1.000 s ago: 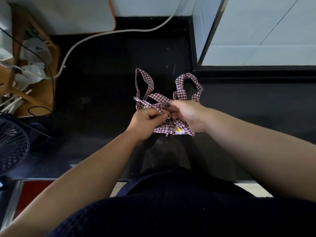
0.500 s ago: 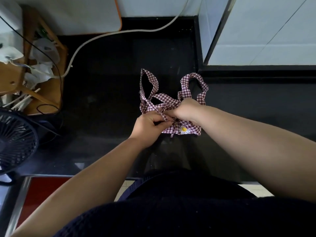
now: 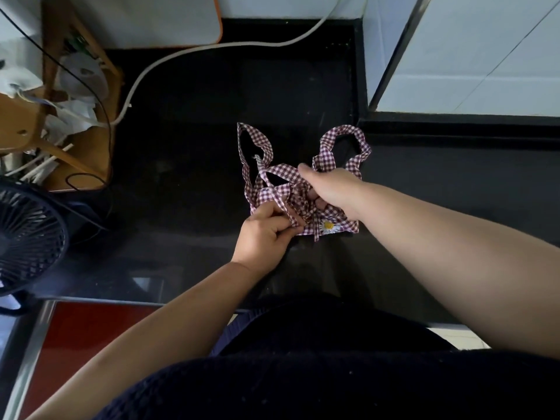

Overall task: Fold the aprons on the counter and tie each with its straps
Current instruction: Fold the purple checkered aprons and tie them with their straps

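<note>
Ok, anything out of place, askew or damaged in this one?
Nothing looks spilled or damaged. The gingham apron lies folded on the black counter; the left hand and right hand grip its straps mid-tie, two loops lying loose behind. Only clutter: a white cable trailing across the counter's back.

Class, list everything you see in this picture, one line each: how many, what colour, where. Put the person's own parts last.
apron: one, maroon-and-white check, folded mid-counter
straps: two loops, same check, behind the fold
counter: one, black, under the apron
cable: one, white, curving across the counter's back
fan: one, dark, far left
wooden rack: one, tan, back left
left hand: one, pinching a strap, near left of the apron
right hand: one, gripping the straps, on top of the apron
</note>
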Available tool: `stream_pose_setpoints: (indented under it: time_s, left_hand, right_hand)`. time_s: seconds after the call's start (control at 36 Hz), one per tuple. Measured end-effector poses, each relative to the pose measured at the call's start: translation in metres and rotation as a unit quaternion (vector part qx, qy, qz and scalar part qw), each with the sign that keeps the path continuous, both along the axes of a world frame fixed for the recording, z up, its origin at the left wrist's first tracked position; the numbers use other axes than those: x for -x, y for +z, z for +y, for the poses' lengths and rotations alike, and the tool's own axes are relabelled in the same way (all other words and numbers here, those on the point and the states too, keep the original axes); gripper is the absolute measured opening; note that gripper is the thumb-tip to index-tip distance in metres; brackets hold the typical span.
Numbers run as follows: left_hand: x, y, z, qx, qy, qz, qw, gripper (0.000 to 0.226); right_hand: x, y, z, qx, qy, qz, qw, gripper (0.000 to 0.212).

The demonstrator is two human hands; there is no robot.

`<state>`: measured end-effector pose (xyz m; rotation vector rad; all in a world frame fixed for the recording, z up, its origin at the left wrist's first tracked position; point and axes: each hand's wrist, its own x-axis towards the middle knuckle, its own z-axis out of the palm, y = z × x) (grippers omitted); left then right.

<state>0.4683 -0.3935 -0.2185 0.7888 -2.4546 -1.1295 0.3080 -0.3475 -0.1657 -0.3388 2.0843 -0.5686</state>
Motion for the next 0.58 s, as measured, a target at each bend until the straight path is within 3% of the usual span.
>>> stream_pose_setpoints:
  time_s: [0.14, 0.22, 0.36, 0.44, 0.5, 0.58]
  left_hand:
    - [0.001, 0.006, -0.007, -0.025, -0.042, 0.007, 0.999, 0.019]
    - [0.0, 0.007, -0.011, -0.027, -0.051, 0.01, 0.998, 0.01]
    - [0.001, 0.012, -0.013, -0.101, 0.021, 0.012, 0.995, 0.007]
    - [0.006, 0.017, -0.013, -0.198, 0.089, 0.021, 0.976, 0.021]
    - [0.012, 0.023, -0.01, -0.26, 0.139, 0.035, 0.955, 0.021]
    - [0.016, 0.027, -0.011, -0.293, 0.19, 0.04, 0.936, 0.012]
  right_hand:
    - [-0.013, 0.009, -0.014, -0.049, 0.003, 0.038, 0.998, 0.088]
    - [-0.015, 0.0, -0.022, -0.08, 0.029, 0.067, 0.994, 0.063]
    - [-0.004, 0.002, -0.01, 0.058, -0.122, -0.036, 0.99, 0.019]
    - [0.008, 0.005, 0.009, 0.174, -0.229, -0.123, 0.95, 0.033]
    - [0.013, 0.0, 0.022, 0.207, -0.251, -0.089, 0.942, 0.035]
    - [0.006, -0.011, 0.036, 0.207, -0.193, 0.034, 0.958, 0.031]
